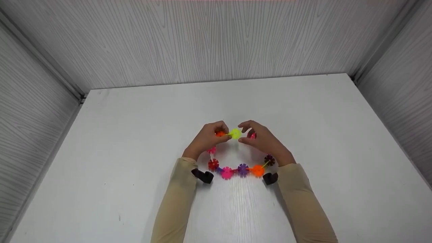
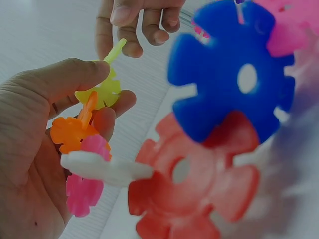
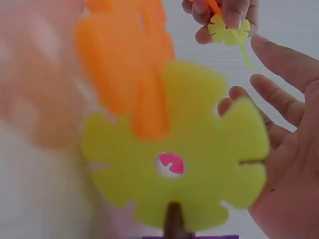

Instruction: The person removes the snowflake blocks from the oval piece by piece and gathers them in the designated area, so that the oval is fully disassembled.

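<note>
A chain of colourful notched plastic discs, slotted together, curves across the table between the two hands. The left hand (image 1: 211,136) pinches a yellow disc (image 2: 102,92) between thumb and fingers. A second yellow disc (image 1: 235,133) sticks out past its fingertips. Beside the palm hang an orange disc (image 2: 75,134) and a pink disc (image 2: 84,199). Close to the outer yellow disc, the right hand (image 1: 261,136) has its fingers loosely bent and apart, with no disc visibly gripped. A pink disc (image 1: 253,135) shows by its fingers; whether they touch is unclear.
On the white table (image 1: 135,141), the chain's near side has a red disc (image 1: 213,164), a purple disc (image 1: 243,170) and an orange disc (image 1: 258,170). Black wrist mounts (image 1: 203,176) sit beside the chain. Grey wood-grain panels (image 1: 216,40) enclose the table.
</note>
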Tool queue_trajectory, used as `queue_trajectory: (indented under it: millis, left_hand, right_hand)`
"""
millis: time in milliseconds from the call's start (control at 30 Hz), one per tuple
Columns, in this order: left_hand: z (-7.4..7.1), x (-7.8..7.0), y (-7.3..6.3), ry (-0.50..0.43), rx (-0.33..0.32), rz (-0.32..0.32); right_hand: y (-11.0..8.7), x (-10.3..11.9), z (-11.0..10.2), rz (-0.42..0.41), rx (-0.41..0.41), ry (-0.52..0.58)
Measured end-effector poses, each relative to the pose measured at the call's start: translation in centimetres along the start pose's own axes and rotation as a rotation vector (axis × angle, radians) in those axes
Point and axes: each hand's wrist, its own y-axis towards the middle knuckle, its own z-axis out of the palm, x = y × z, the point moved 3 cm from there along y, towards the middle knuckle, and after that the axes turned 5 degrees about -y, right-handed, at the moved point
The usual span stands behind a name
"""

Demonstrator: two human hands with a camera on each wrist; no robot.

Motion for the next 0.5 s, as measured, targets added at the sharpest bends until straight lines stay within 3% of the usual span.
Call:
queue_trajectory:
  millis: [200,500]
  left_hand:
    - [0.5,-0.2,0.2,0.005,0.042,0.038]
    - [0.7,-0.2,0.1,0.006,0.041,0.042]
  right_hand:
    - [-0.1,0.4,0.2,-0.044,0.015,0.001]
    - [-0.1,1.1,0.5,-0.077,0.036,-0.048]
